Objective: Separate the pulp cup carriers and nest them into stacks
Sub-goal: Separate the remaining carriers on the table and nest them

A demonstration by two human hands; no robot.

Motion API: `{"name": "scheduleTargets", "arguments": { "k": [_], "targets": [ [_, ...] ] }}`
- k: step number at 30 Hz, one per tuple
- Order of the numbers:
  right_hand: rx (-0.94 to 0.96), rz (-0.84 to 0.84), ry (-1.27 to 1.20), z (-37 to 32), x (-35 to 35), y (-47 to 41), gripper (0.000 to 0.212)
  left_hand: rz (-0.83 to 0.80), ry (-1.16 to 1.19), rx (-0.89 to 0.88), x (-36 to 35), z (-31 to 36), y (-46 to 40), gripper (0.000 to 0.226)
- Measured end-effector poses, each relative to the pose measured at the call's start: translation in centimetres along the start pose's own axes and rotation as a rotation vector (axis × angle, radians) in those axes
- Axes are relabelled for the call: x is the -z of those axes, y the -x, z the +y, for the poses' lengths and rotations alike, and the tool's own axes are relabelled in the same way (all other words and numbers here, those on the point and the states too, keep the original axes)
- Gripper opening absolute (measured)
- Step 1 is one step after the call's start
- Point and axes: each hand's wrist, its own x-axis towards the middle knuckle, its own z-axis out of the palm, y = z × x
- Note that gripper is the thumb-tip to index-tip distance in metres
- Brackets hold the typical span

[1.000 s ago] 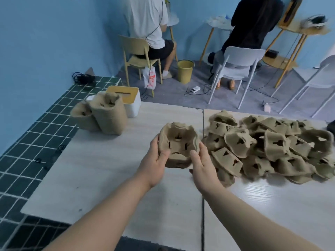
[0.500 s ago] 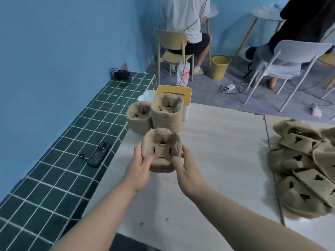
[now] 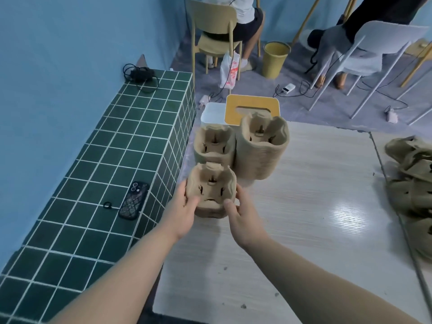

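2 hands carry a small nested bundle of pulp carriers (image 3: 210,191) above the near left corner of the table (image 3: 304,195), seen from the head camera, the only view I have. Just beyond the fingertips stand 2 finished stacks: a shorter stack (image 3: 214,142) straight ahead and a taller stack (image 3: 263,148) ahead and to the right, the 2 touching or nearly so. I judge the main risk to be misalignment: if the bundle comes down rotated against the cup wells below, it would jam or sit crooked instead of nesting. A push from the bundle could also tip the shorter stack, which stands close to the table edge beside the green tiled ledge (image 3: 105,171). The left hand (image 3: 184,206) grips the bundle's left wall, thumb hooked over the rim. The right hand (image 3: 240,211) clasps the right side, thumb pressed on the front rim. Well off to the right lies the unsorted pile (image 3: 411,183).
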Motion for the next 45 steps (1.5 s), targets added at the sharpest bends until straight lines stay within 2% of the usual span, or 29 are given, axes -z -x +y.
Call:
{"name": "scheduleTargets", "arguments": {
  "k": [4, 8, 11, 16, 19, 22, 26, 30, 33, 38, 42, 45],
  "targets": [
    [-0.036, 0.061, 0.079, -0.5, 0.6, -0.4, 0.037, 0.044, -0.073, -0.066, 0.3, 0.2, -0.5, 0.027],
    [-0.038, 0.103, 0.101, -1.5, 0.8, -0.4, 0.029, 0.088, -0.186, -0.112, 1.1, 1.1, -0.7, 0.035],
    [-0.011, 0.148, 0.083, -2.1, 1.0, -0.2, 0.029, 0.15, -0.115, -0.171, 1.4, 2.3, 0.0, 0.019],
    [0.078, 0.239, -0.005, -3.9, 1.7, -0.3, 0.032, 0.237, -0.007, -0.224, 2.2, 4.2, 0.5, 0.026],
    [0.148, 0.297, -0.086, -5.9, 2.3, -1.6, 0.025, 0.303, 0.04, -0.303, 3.1, 5.8, -0.8, 0.03],
    [0.152, 0.359, -0.105, -7.6, 2.5, -4.0, 0.014, 0.292, 0.101, -0.327, 4.3, 7.4, -3.8, 0.029],
    [0.159, 0.331, 0.071, -8.1, 2.2, -5.7, 0.028, 0.182, 0.089, -0.253, 4.3, 7.5, -8.1, 0.02],
    [0.089, 0.226, 0.195, -6.3, 1.7, -5.8, 0.057, 0.107, -0.114, -0.217, 3.5, 5.7, -9.7, 0.03],
    [0.132, 0.183, 0.307, -5.7, 1.7, -5.7, 0.06, 0.057, -0.116, -0.22, 3.3, 5.1, -9.6, 0.04],
    [0.161, 0.138, 0.425, -5.4, 1.2, -5.8, 0.064, 0.006, -0.115, -0.208, 3.3, 4.7, -9.2, 0.041],
    [0.179, 0.138, 0.448, -5.1, 1.5, -5.3, 0.063, 0.063, -0.197, -0.231, 3.1, 4.8, -8.0, 0.065],
    [0.213, 0.148, 0.453, -4.5, 2.4, -4.3, 0.061, 0.194, -0.324, -0.361, 2.8, 4.9, -6.0, 0.067]
  ]
}}
